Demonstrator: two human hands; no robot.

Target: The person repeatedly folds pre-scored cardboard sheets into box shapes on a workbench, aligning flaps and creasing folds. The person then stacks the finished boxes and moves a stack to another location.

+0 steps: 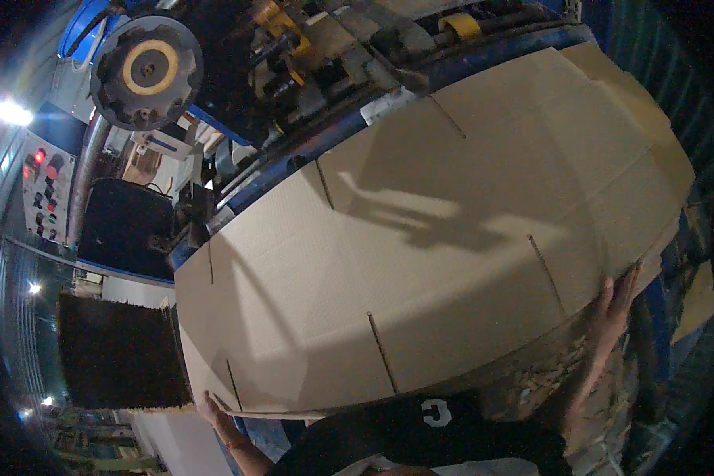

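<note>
Closest to me is my dark shirt, with a pale mark on the front. My left hand is at the near left corner of a big tan cardboard sheet, fingers against its edge; I cannot tell whether they close on it. My right hand is at the near right edge, fingers stretched out along it, and whether it grips there I can't tell either. Below that edge, between my right forearm and the shirt, lie torn brown scraps. The sheet spreads wide in front of me, between my two hands and the machine, with dark slots cut in from its near and far edges and shadows across its face; more cardboard shows under its far right corner. Left of the sheet stands a dark brown bristly block. Along the far edge runs the blue machine, with a yellow collar on its shaft and a round grey handwheel at upper left. Beyond, at far left, a control panel shows a lit red lamp, and a bright light glares above it.
</note>
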